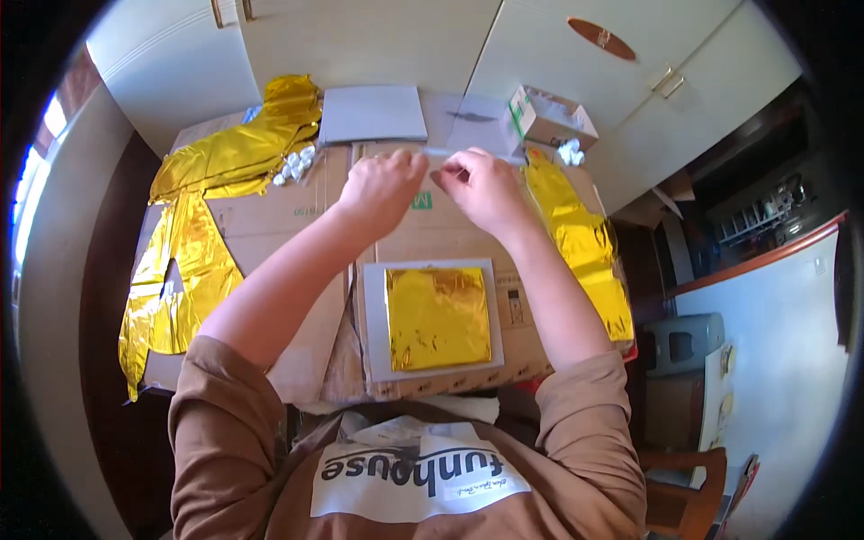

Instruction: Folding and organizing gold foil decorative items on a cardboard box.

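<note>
Two hands close together beyond a gold foil square

The person's left hand and right hand are nearly together over the far middle of the cardboard-covered worktop; the left hand's fingers are curled in, the right hand's thumb and forefinger are drawn close; a small pale patch shows between them, but whether either hand grips anything cannot be told.

The gold foil square lies flat at the near middle, between the forearms, on a larger pale board that shows around it; its surface is creased and shiny.

To the left spreads loose gold foil, with white crumpled bits beside its far part; to the right lies a longer foil strip; at the far side are a pale flat panel and, farther right, an open box.
</note>
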`<state>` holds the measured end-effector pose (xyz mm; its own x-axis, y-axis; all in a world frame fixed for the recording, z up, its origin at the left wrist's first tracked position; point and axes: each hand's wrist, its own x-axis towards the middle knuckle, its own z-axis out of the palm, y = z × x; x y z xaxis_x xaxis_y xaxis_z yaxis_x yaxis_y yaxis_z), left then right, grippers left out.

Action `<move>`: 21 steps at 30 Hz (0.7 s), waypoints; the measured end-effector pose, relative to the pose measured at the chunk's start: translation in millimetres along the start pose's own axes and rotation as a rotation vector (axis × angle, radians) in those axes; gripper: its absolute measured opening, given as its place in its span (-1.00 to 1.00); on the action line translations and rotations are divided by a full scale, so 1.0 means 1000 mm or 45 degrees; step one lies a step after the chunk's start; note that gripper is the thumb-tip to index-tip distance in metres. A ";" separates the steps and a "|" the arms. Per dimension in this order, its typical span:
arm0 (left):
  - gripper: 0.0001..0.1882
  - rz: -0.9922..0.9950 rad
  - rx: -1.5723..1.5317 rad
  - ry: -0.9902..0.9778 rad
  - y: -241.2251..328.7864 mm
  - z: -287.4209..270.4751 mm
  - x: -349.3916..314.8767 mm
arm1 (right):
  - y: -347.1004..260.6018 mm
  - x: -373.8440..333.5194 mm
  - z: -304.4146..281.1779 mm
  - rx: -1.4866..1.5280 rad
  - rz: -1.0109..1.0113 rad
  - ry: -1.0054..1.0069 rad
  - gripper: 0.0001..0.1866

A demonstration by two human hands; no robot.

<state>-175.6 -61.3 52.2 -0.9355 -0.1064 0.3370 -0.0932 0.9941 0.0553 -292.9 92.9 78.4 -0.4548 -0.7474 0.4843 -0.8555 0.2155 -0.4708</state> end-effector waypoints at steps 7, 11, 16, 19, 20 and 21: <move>-0.87 -0.015 -0.124 0.032 -0.026 0.050 -0.035 | -0.014 -0.147 0.023 -0.074 0.278 0.196 -0.66; -0.87 0.083 -0.173 0.116 -0.034 0.059 -0.041 | -0.007 -0.182 0.038 -0.293 0.173 0.046 -0.43; -0.86 0.160 -0.134 0.079 -0.016 0.052 -0.062 | -0.023 -0.213 0.028 -0.242 0.177 -0.051 -0.36; -0.84 0.302 -0.126 0.052 -0.007 0.054 -0.075 | -0.030 -0.236 0.015 -0.134 0.193 0.049 -0.37; -0.83 0.366 -0.120 0.039 -0.004 0.055 -0.078 | -0.032 -0.245 0.009 -0.040 0.226 0.154 -0.38; -0.82 0.397 -0.119 0.068 -0.001 0.054 -0.082 | -0.035 -0.254 0.003 0.059 0.256 0.257 -0.40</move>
<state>-117.0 -52.1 -26.7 -0.8944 0.1998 0.4002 0.2294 0.9730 0.0270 -146.4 273.4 -30.7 -0.6580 -0.5516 0.5125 -0.7332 0.3145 -0.6029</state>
